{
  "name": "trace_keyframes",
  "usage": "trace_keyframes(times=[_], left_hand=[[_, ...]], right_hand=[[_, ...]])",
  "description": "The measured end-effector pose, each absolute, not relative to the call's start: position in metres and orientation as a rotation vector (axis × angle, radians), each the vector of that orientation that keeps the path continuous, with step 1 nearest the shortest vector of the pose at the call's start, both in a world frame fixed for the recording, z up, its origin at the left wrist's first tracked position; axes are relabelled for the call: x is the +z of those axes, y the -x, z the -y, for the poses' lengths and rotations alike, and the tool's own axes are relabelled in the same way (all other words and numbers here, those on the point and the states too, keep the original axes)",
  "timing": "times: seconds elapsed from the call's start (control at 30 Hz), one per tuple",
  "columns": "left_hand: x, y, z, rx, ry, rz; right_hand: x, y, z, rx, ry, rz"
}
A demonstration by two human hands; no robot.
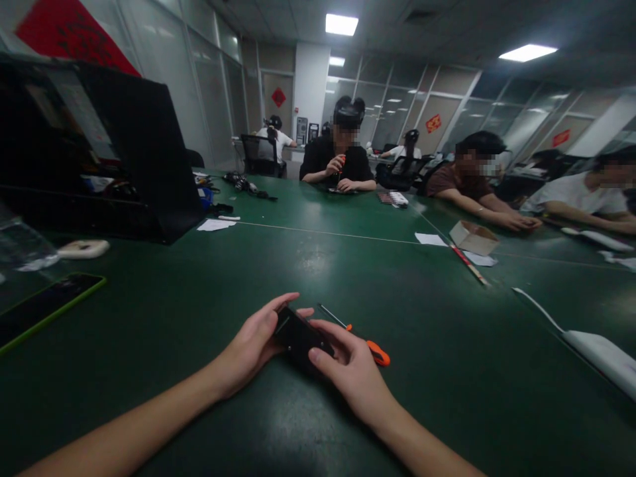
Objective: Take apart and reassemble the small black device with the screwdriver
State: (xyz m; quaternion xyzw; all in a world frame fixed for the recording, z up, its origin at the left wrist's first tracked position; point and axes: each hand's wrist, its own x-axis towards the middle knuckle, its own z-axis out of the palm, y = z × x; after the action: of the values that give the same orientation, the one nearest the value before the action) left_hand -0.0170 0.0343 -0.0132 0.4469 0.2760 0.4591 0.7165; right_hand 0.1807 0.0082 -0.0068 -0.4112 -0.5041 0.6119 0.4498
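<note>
Between my two hands is a small black box-like device [302,336] with a few tiny bright dots on its face, perhaps screws; its exact kind cannot be made out. My left hand [256,338] grips its left end, thumb on top and fingers behind. On the other end, my right hand [350,364] closes with the thumb on the near face and the fingers along the far side. Just beyond my right hand lies a screwdriver [380,354] with an orange and black handle, partly hidden by that hand, its thin shaft pointing away to the left.
A phone in a green case [54,305] lies at left, near a black open case [163,152]. A white power strip [603,358] with a cable sits at right. Farther off are a small cardboard box [474,237], papers [430,239] and several people around the green table [199,437].
</note>
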Motion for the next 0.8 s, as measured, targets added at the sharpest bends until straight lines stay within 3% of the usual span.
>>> trace_keyframes(times=[0.8], left_hand=[[-0.014, -0.007, -0.051, 1.107, -1.074, -0.653]], right_hand=[[0.000, -0.184, -0.018, 1.623, 0.965, 1.278]])
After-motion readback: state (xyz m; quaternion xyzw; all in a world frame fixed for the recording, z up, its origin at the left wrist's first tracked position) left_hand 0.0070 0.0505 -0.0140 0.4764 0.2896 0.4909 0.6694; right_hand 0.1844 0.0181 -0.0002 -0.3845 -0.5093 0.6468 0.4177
